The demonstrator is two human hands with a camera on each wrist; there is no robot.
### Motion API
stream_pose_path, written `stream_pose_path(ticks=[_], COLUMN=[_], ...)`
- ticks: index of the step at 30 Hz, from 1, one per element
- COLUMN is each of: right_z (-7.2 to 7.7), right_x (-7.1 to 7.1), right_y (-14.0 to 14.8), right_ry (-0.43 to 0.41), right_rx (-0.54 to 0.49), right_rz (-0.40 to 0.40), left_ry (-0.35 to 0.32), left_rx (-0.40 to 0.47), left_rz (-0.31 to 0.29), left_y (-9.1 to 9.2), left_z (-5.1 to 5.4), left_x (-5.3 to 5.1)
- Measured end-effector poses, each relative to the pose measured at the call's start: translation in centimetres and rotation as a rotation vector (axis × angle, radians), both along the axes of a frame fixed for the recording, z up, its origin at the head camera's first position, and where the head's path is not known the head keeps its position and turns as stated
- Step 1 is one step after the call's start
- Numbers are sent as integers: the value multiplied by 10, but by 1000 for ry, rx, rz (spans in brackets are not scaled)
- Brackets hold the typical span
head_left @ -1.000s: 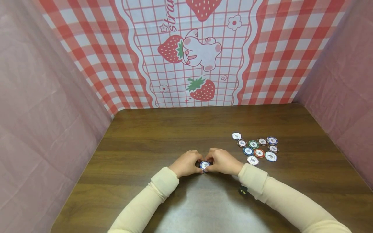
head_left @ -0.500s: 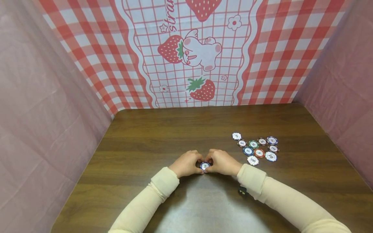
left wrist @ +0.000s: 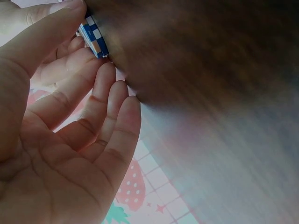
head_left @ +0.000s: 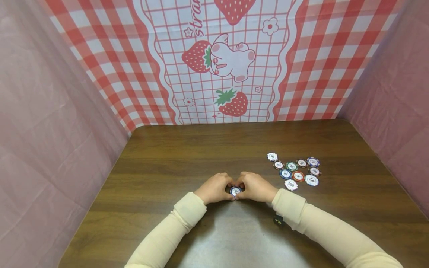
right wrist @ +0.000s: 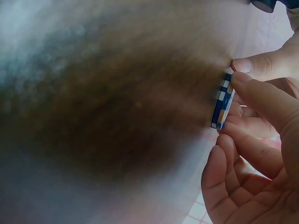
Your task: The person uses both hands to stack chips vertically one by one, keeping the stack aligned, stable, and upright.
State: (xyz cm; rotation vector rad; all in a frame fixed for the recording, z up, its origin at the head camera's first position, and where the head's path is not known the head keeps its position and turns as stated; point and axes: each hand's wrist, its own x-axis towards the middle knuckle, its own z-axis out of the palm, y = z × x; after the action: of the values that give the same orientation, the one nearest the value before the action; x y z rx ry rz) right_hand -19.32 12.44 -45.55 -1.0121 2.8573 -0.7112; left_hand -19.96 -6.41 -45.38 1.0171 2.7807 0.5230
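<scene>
Blue-and-white poker chips (head_left: 235, 191) sit in a short stack on the table between the two hands; the top one reads 10. From the left side, the thumb and forefinger of my left hand (head_left: 216, 188) hold the stack's edge. My right hand (head_left: 256, 188) pinches it from the other side with thumb and forefinger. The thumb tips nearly meet at the near edge. In the left wrist view the chips (left wrist: 96, 36) show their striped rims, partly hidden by fingers. Two layers are visible in the chips (right wrist: 222, 102) in the right wrist view.
Several loose poker chips lie flat to the right, among them a white 500 chip (head_left: 291, 185), a red chip (head_left: 298, 176) and a green chip (head_left: 291, 166). A strawberry-print cloth (head_left: 231, 74) hangs behind the wooden table (head_left: 161, 156). Pink curtains flank both sides.
My right hand has shifted slightly left and toward the near side, its thumb now lower at the chip's edge. The stack has moved a little nearer. My left hand stays almost still.
</scene>
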Motion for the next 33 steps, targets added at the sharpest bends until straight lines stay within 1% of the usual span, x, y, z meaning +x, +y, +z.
stream_pose_path(ticks=[7, 11, 22, 27, 33], right_z=[0, 0, -1, 5, 12], right_x=[0, -1, -2, -3, -3], right_y=[-1, -1, 0, 5, 15], right_ry=[-9, 0, -11, -18, -35], right_rx=[15, 20, 6, -22, -69], right_rz=[-6, -4, -13, -22, -63], left_ry=[2, 3, 1, 3, 14], left_rx=[-3, -2, -2, -2, -9], left_rz=[-1, -1, -2, -8, -10], left_y=[0, 0, 0, 0, 1], left_z=[-1, -1, 0, 0, 0], left_x=[0, 0, 0, 0, 0])
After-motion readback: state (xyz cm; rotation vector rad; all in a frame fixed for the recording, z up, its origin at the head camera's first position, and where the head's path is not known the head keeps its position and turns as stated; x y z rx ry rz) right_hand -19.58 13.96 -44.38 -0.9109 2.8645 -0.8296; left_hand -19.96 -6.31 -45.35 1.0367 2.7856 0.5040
